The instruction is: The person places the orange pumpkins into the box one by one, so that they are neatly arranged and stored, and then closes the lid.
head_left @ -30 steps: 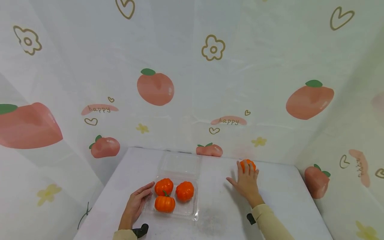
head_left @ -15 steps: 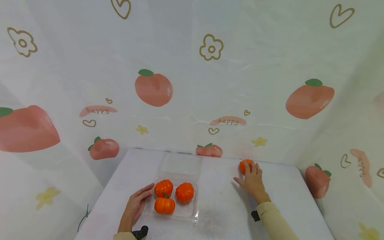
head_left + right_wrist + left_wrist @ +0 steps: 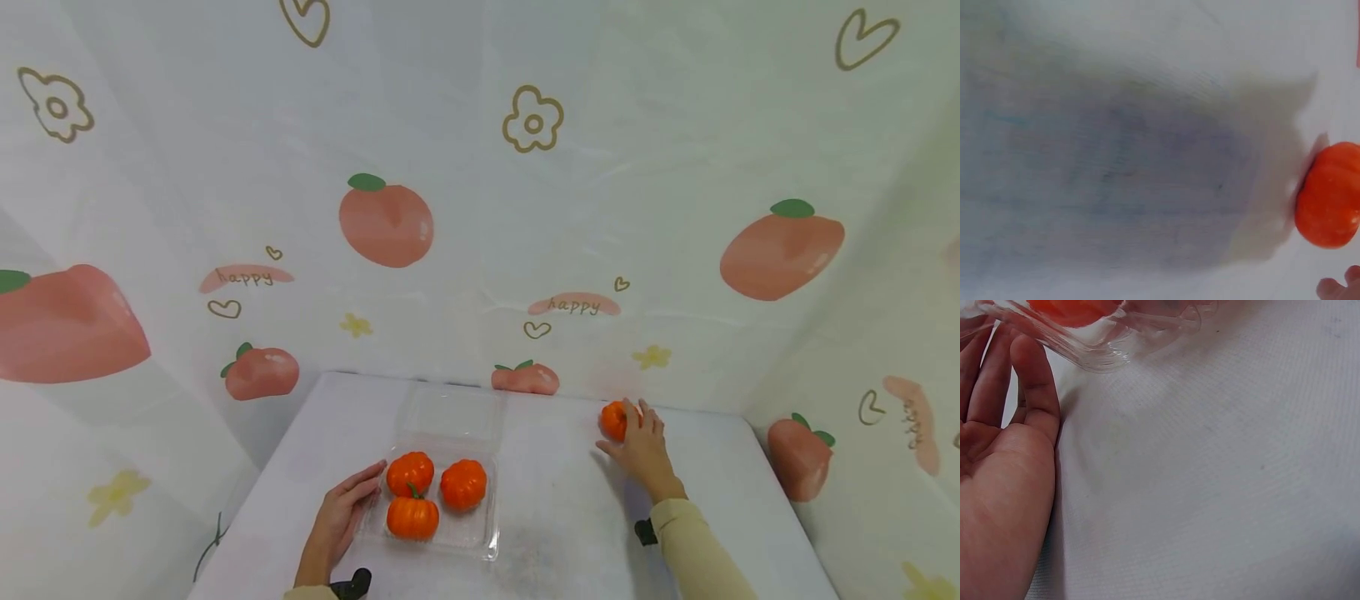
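Head view showed a person's two hands at a white table (image 3: 555, 517), with a clear plastic box (image 3: 461, 527) near its middle and the lid (image 3: 452, 415) laid back on the far side. Three orange pumpkins sat in the box: the back-left pumpkin (image 3: 410, 474), the front pumpkin (image 3: 412, 518) just before it, and the right pumpkin (image 3: 463, 485) a little apart from both. A green stem showed between the two on the left. The left hand (image 3: 336, 521) lay along the left side of the box, its fingers relaxed and reaching to the rim, gripping nothing; the left wrist view also showed the fingertips right up against the clear plastic. Farther off, by the back edge of the table and well apart from the box, stood the loose pumpkin (image 3: 612, 421). The right hand (image 3: 647, 458) was over its right side, fingers spread and thumb held out, not wrapped around it; whether any finger touched it I could not tell. In the right wrist view, two fingertips (image 3: 1330, 289) appeared near that pumpkin with a gap between. Behind everything hung a pale cloth (image 3: 472, 208) printed with fruit, hearts and flowers.
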{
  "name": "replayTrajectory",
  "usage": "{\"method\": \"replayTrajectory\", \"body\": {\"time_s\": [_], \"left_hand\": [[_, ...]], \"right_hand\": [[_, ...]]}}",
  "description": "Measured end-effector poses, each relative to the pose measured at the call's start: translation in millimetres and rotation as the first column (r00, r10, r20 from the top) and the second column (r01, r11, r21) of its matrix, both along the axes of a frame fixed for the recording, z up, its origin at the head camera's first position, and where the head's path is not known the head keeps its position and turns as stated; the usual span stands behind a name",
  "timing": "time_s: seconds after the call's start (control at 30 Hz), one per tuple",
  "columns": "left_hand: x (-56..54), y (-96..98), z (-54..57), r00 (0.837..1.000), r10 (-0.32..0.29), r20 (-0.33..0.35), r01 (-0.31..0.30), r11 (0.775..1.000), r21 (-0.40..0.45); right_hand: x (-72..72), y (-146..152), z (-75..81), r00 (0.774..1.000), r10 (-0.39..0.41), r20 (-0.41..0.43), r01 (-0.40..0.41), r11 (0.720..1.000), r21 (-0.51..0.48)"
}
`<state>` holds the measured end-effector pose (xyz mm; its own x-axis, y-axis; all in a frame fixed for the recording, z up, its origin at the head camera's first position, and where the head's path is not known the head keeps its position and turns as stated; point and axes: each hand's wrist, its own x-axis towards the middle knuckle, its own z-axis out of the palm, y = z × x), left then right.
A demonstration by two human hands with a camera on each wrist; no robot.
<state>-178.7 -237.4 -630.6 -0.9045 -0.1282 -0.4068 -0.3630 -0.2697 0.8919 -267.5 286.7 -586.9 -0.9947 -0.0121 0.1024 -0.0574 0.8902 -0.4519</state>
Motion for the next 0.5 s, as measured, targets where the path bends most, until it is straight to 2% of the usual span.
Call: {"method": "replayTrajectory", "body": {"time_s": [0.1,0.27,0.5], "left_hand": [[0.2,0.3,-1.1,1.000,0.002,-0.009,-0.002,1.000,0.006],[0.0,1.1,-2.5,1.000,0.005,-0.019,-0.005,1.000,0.012],[0.3,0.7,-4.1,1.000,0.010,-0.025,-0.010,1.000,0.019]], "right_hand": [[-2.0,1.6,3.5,0.999,-0.023,0.045,0.024,0.999,-0.026],[-4.5,5.2,5.8,0.997,-0.036,0.071,0.040,0.998,-0.047],[-9.3,8.3,0.7,0.994,-0.033,0.108,0.040,0.998,-0.059]]}}
